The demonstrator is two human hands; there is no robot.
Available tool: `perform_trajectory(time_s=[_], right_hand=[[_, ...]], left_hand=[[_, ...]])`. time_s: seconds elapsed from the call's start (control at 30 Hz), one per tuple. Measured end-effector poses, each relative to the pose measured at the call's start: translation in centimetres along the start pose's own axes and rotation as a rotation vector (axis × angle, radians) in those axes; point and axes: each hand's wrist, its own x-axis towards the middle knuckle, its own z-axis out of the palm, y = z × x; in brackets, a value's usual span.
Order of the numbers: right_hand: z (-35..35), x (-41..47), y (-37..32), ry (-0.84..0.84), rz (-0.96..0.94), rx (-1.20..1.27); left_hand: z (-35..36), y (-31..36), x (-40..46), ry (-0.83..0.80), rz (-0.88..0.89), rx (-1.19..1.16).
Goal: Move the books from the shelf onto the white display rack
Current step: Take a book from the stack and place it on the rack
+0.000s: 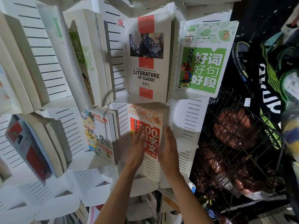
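The orange book stands upright in a lower pocket of the white display rack. The left hand lies flat on its cover with fingers straight. The right hand presses straight fingers against the book's right page edge. Neither hand curls round the book.

Just right of this pocket, a slotted rack panel stands bare. The pocket above holds the "Literature of Classic" book; the green book stands just beside it. The cartoon-cover book sits in the pocket to the left.

The orange book's lower cover is hidden by both hands. The dark wire basket on the right is hard to make out.
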Motion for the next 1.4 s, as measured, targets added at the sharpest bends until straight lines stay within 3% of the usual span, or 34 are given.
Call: perform_trajectory(time_s=[0.3,0.5,0.67,0.9,1.13,1.4], right_hand=[[0.3,0.3,-0.1,-0.006,0.007,-0.031],[-2.1,-0.2,-3.6,0.013,0.000,-0.044],[-4.3,-1.7,-7.0,0.079,0.044,0.060],[-7.7,-4.6,-11.4,0.096,-0.006,-0.209],[-10.3,-8.2,-17.1,-0.018,0.053,-0.259],[-11.9,-13.4,-22.3,-0.144,0.001,-0.185]], left_hand=[[-1.8,2.2,-0.5,-0.111,-0.061,0.124],[-3.5,2.8,-2.4,-0.147,0.091,0.313],[-6.0,4.2,-4.1,-0.086,0.219,0.497],[-10.4,7.4,-8.7,-0.112,0.362,0.633],[-13.8,9.4,-13.7,-0.024,0.440,0.761],[-17.7,11.0,-20.8,0.069,0.383,0.733]])
